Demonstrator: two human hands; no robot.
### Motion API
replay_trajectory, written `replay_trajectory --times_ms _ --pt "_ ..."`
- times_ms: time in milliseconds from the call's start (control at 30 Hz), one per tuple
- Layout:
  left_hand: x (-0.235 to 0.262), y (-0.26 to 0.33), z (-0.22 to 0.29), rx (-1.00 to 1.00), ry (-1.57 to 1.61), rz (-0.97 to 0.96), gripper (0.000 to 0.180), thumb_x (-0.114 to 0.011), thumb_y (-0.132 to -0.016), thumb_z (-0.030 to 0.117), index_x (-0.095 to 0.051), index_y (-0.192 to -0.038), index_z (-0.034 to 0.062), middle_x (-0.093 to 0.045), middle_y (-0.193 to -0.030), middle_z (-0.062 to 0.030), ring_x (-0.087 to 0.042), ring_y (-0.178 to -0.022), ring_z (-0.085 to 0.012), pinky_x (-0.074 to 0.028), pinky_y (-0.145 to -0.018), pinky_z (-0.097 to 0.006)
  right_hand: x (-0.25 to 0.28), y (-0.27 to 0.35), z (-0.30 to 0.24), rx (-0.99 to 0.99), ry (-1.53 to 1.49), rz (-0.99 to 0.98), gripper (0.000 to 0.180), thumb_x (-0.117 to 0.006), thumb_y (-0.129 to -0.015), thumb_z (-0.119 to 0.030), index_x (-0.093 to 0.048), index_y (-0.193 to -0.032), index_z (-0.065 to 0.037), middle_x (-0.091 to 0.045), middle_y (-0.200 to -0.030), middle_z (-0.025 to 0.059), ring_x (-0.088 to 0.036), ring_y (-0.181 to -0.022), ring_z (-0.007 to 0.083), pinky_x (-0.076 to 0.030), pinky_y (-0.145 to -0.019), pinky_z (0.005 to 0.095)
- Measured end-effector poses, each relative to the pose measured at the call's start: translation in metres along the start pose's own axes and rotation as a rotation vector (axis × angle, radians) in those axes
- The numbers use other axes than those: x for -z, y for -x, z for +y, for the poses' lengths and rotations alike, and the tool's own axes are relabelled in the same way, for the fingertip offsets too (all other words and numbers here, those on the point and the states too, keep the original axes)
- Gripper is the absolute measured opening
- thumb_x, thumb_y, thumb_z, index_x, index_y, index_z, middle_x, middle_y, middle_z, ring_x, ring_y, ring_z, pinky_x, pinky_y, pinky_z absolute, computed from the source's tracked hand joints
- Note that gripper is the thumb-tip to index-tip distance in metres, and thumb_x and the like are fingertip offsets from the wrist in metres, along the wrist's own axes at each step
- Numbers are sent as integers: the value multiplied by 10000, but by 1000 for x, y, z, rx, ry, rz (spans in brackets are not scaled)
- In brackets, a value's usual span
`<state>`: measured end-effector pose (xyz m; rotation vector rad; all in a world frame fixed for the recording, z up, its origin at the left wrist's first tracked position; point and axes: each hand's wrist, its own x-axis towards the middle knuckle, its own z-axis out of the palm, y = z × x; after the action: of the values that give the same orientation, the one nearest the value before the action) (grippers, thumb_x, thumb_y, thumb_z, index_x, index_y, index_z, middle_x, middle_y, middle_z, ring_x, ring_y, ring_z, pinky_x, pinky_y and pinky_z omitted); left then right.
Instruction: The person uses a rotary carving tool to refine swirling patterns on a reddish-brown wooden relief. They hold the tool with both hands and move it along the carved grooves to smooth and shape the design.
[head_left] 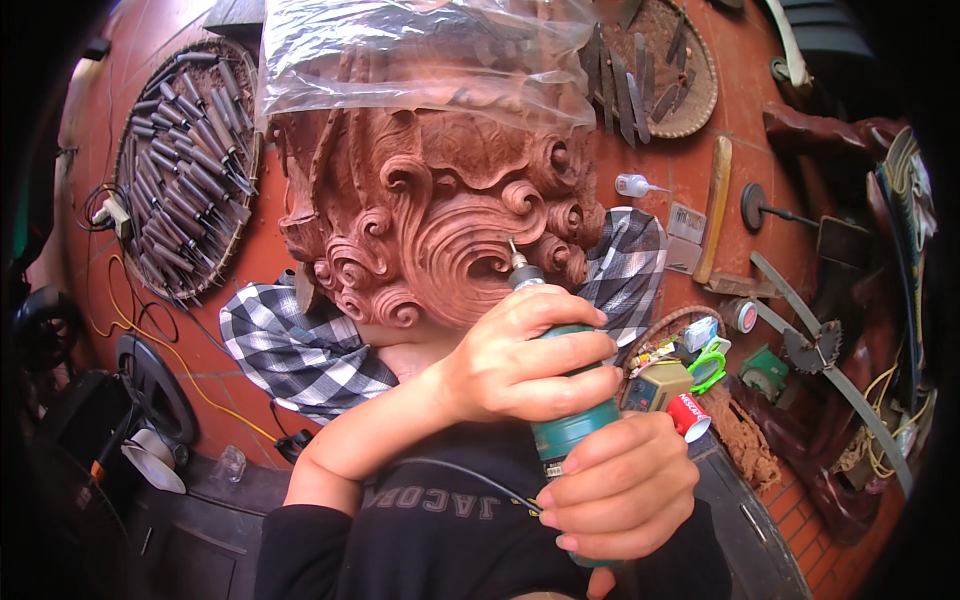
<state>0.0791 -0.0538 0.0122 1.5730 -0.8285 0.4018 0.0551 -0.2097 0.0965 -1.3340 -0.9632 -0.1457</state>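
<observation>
Two hands are counted, left (525,360) and right (620,485), both on one grinder (568,420). One carving (440,230) is seen, under one plastic sheet (420,55), on one checked cloth (300,350). Two round trays of chisels are noted, left (185,165) and upper right (665,70). One mallet (714,205) and one glue bottle (635,185) are recorded.

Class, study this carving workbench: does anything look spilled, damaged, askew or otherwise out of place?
Little stands out. A red can lies tipped on its side beside the green scissors, and reddish wood dust is heaped nearby. The carved wood piece looks intact; both hands grip the green rotary tool.
</observation>
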Motion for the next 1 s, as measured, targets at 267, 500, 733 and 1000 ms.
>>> replay_trajectory --times_ms 267,500,733,1000 --pt "-17 -7 -8 8 51 29 256 -744 -772 172 -723 -1020 111 -743 -999 -72 -694 -971 -295 -569 -732 -387 15 -2 -7 -92 49 -44 375 -655 -1009 -369 -695 -884 -18 -737 -850 118 -748 -808 262 -605 -761 386" --pt "-10 -3 -6 17 52 22 241 -744 -775 167 -722 -1010 120 -746 -992 -65 -695 -968 -292 -569 -736 -387 11 -8 -9 -144 34 -83 353 -665 -1002 -354 -699 -893 -20 -738 -876 112 -747 -826 259 -601 -780 385" --pt "1 4 -4 -11 32 38 247 -694 -785 201 -696 -1017 118 -696 -1042 -58 -671 -966 -293 -547 -775 -413 -7 -10 -4 -89 37 -40 254 -632 -993 -209 -695 -877 8 -724 -856 134 -738 -817 273 -599 -771 396" --pt "21 3 4 -2 -29 -26 261 -756 -782 148 -715 -1039 122 -735 -1045 -81 -695 -973 -312 -574 -755 -412 -16 -13 3 -37 -39 -12 263 -614 -992 -192 -690 -854 18 -724 -848 152 -742 -794 285 -603 -746 405"
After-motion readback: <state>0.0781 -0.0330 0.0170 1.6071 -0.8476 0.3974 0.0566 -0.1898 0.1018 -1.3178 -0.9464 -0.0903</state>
